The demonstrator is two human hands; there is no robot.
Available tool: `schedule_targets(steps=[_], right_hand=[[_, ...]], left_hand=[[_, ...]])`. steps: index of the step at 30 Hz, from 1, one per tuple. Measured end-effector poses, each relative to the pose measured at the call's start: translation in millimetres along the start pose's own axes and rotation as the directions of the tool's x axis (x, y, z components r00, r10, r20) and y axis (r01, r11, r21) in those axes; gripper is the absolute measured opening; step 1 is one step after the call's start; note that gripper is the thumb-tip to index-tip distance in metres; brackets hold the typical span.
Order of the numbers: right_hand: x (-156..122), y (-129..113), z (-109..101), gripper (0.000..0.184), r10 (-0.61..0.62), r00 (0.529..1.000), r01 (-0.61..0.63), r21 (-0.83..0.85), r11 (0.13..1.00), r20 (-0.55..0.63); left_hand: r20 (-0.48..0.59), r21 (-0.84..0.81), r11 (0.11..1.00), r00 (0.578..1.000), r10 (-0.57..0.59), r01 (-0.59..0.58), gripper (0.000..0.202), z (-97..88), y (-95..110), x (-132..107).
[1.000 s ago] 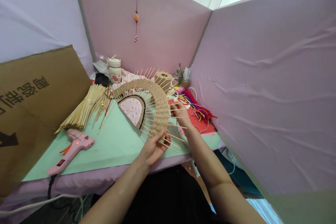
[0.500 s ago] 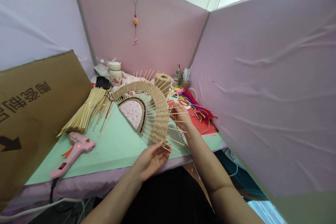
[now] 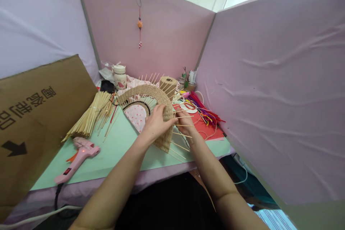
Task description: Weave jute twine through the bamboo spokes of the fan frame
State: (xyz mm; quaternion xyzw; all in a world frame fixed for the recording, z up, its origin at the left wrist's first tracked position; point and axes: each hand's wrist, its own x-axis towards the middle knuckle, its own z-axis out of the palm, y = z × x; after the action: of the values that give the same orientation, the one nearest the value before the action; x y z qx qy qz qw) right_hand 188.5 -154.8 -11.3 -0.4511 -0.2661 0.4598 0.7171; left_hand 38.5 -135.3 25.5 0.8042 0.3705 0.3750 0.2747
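A half-round woven fan (image 3: 147,93) of tan cord on thin wooden sticks lies on the green table (image 3: 115,151), with a pink dotted centre piece (image 3: 136,115). My left hand (image 3: 156,124) rests over the fan's right side, fingers curled onto the woven band. My right hand (image 3: 185,120) sits just to the right among the sticks that poke out, fingers pinched on a stick or cord that I cannot make out.
A pink glue gun (image 3: 78,156) lies at the front left, its cord hanging off the edge. A bundle of sticks (image 3: 90,116), a cardboard sheet (image 3: 35,115), a cord spool (image 3: 167,83), a cup (image 3: 120,75) and coloured pipe cleaners (image 3: 203,111) on red paper surround the fan.
My left hand left the fan's lower end and moved up onto the right side of the woven band. My right hand stayed beside the sticks.
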Motion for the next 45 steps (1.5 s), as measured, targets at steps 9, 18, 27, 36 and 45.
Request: schedule_targets(steps=[9,18,27,36,45], right_hand=[[7,4,-1,0.036,-0.142,0.989,0.147,-0.129,0.981,0.047],[0,-23,-11,0.035,-0.142,0.983,0.169,-0.278,0.946,0.115],[-23,-80,-43,0.039,-0.029,0.987,0.08,-0.325,0.942,0.16],[-45,-104,-40,0.02,-0.406,0.869,0.49,-0.612,0.621,0.284],[2,-76,-41,0.012,-0.533,0.805,0.57,-0.586,0.575,0.26]], left_hand=[[0.038,0.005,1.0,0.999,0.025,-0.025,0.075,10.7,-4,-2],[0.005,-0.057,0.997,0.999,0.051,-0.051,0.064,14.1,-7,-12],[0.01,-0.072,0.995,0.998,0.067,-0.066,0.064,15.5,-11,-15],[0.013,-0.082,0.994,0.997,0.076,-0.075,0.063,16.1,-13,-16],[0.009,-0.089,0.993,0.997,0.081,-0.08,0.062,14.3,-11,-18]])
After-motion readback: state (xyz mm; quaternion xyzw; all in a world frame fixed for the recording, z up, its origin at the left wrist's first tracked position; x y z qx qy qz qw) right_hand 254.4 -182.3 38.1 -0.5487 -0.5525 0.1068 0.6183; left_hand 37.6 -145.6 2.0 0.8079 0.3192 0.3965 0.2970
